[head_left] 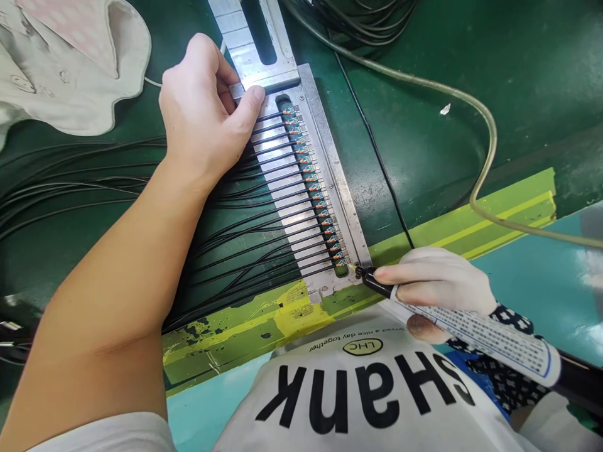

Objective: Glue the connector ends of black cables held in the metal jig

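Observation:
My left hand (pixel 207 113) is closed on the upper left edge of a long metal fixture (pixel 287 213), its thumb on top. A row of small connectors (pixel 315 188) with orange and green parts lies along the fixture's slot. Black cables (pixel 264 238) run from them to the left, some passing under my left forearm. My right hand (pixel 443 282) grips a black pen-shaped tool (pixel 475 336) with a white printed label. Its thin yellowish tip is at the connector nearest me; I cannot tell whether it touches.
A slotted metal plate (pixel 264 37) adjoins the fixture's far end. A beige hose (pixel 485 125) curves across the green table (pixel 424 138) at right, below a black cable coil (pixel 367 22). A pale cloth (pixel 70 69) lies far left. Yellow-green tape (pixel 226 333) lines the near edge.

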Demonstrator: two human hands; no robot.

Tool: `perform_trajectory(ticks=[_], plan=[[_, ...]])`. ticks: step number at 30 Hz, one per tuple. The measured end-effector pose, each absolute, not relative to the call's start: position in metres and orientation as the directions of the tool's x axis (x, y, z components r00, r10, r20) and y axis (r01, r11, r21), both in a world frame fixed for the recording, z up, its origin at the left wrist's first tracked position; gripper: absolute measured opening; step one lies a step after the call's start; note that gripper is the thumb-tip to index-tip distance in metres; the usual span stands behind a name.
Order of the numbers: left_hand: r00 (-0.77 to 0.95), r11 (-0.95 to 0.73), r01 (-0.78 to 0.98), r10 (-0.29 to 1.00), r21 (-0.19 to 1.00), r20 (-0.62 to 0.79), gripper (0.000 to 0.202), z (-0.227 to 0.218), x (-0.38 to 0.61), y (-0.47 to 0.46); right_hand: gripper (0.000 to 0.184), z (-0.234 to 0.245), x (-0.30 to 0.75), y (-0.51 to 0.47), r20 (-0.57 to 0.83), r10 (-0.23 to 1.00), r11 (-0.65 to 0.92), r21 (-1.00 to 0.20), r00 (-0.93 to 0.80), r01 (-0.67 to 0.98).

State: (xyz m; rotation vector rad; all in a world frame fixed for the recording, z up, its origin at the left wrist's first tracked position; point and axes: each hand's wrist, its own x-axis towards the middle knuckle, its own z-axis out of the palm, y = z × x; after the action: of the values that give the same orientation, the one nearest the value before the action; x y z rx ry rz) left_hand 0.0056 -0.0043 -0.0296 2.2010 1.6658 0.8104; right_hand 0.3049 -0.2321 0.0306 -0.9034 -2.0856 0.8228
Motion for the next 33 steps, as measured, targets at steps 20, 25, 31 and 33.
perform_trajectory(ticks=[20, 25, 31, 33], plan=[[0.183, -0.315, 0.8, 0.939, 0.511, 0.292, 0.021, -0.0278, 0.0058, -0.006, 0.032, 0.031, 0.3035, -0.2305, 0.347, 0.791, 0.559, -0.745, -0.504, 0.364], [0.172, -0.306, 0.789, 0.943, 0.532, 0.286, 0.019, -0.0274, 0.0067, -0.0067, 0.035, 0.0292, 0.3035, -0.2334, 0.392, 0.788, 0.572, -0.751, -0.474, 0.33], [0.177, -0.298, 0.797, 0.947, 0.526, 0.269, 0.021, -0.0265, 0.0058, -0.007, 0.033, 0.0274, 0.3049, -0.2352, 0.39, 0.785, 0.57, -0.759, -0.481, 0.316], [0.22, -0.304, 0.817, 0.95, 0.49, 0.221, 0.03, -0.0251, 0.0039, -0.007, 0.034, 0.0275, 0.3056, -0.2355, 0.371, 0.79, 0.558, -0.764, -0.488, 0.324]])
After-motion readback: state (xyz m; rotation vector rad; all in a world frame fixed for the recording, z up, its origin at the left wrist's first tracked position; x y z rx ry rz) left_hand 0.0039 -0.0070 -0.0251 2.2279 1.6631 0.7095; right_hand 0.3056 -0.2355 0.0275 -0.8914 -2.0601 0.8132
